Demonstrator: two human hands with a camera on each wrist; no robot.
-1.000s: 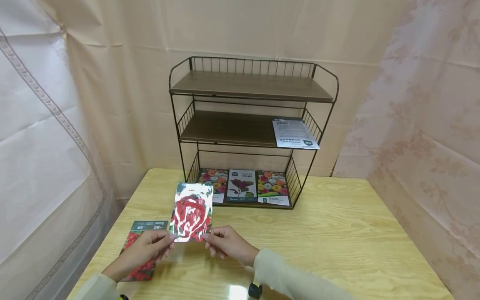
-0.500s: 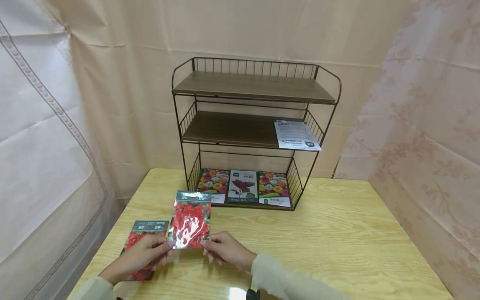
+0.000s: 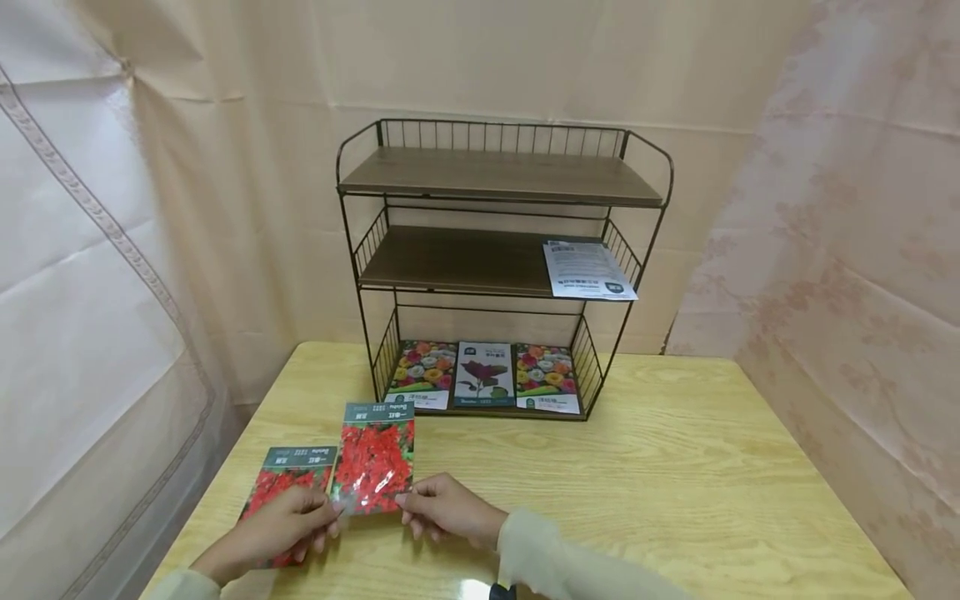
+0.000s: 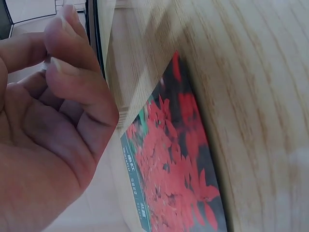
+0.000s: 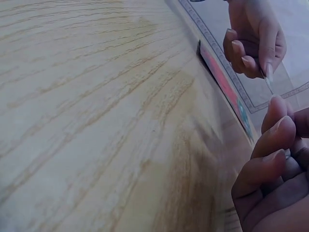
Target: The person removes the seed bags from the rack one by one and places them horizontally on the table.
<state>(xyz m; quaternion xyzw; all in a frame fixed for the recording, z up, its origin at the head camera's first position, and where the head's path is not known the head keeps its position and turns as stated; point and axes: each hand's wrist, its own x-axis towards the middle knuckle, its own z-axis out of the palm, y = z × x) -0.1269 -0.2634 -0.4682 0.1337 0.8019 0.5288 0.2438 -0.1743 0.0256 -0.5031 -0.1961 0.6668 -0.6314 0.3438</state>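
Note:
Between my hands is a seed packet [image 3: 375, 458] with red flowers and a dark green band along its far edge. My left hand [image 3: 288, 525] pinches its near left corner, and my right hand [image 3: 448, 510] pinches the near right corner. In the right wrist view the held packet is seen nearly edge-on. A second red-flower seed packet [image 3: 288, 479] lies on the table, partly hidden under my left hand in the head view. The left wrist view shows this lying packet [image 4: 169, 169] beside the curled fingers.
A dark three-tier wire rack [image 3: 502, 179] stands at the back of the wooden table [image 3: 675, 483]. Its bottom tier holds two mixed-flower packets [image 3: 423, 371] around a grey plant packet [image 3: 484, 375]. White packets [image 3: 588, 271] lie on the middle tier's right end, reaching over its front edge.
Both hands have brought the held packet down and slightly left, toward me. Glare has faded from its face, so the red flowers show clearly. The lying packet has stayed in place.

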